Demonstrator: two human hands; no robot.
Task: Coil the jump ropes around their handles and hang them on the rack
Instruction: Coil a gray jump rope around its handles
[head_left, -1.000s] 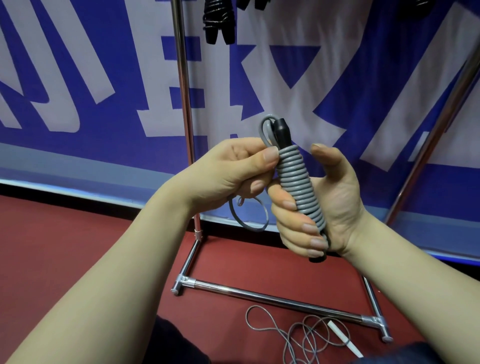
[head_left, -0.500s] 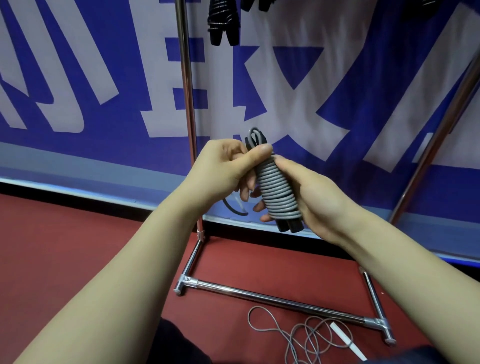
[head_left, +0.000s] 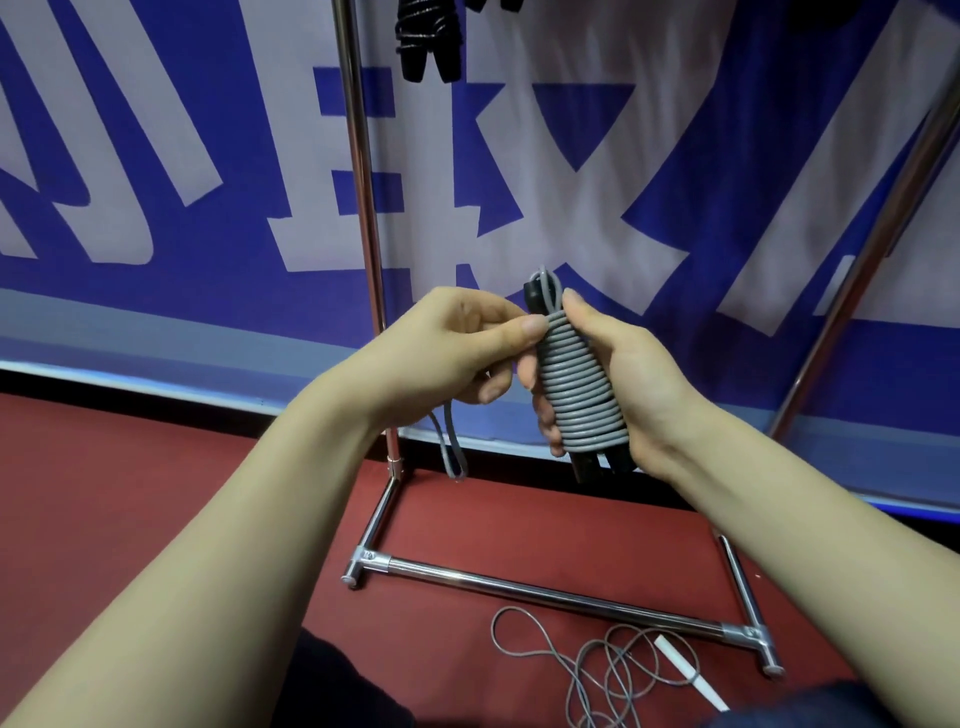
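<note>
Grey jump rope (head_left: 579, 387) at frame centre, wound tight around 2 black handles, handle ends poking out below coil. My right hand (head_left: 631, 374) wraps bundle from right side: fingers curled round coil, thumb up near top. My left hand (head_left: 447, 353) pinches rope's free run at top of coil, thumb pad against wraps — loose loop (head_left: 453, 449) dangles beneath it. Behind: chrome rack (head_left: 363, 208), upright pole and base bar. Black ropes (head_left: 423, 39) hang at upper centre. Another rope (head_left: 613, 670) with white handle lies tangled on red floor (head_left: 130, 493), lower right.

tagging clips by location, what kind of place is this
Probably a gym or sports hall: red floor, a big blue-and-white banner along the wall, and a chrome rack hung with black coiled jump ropes.
</note>
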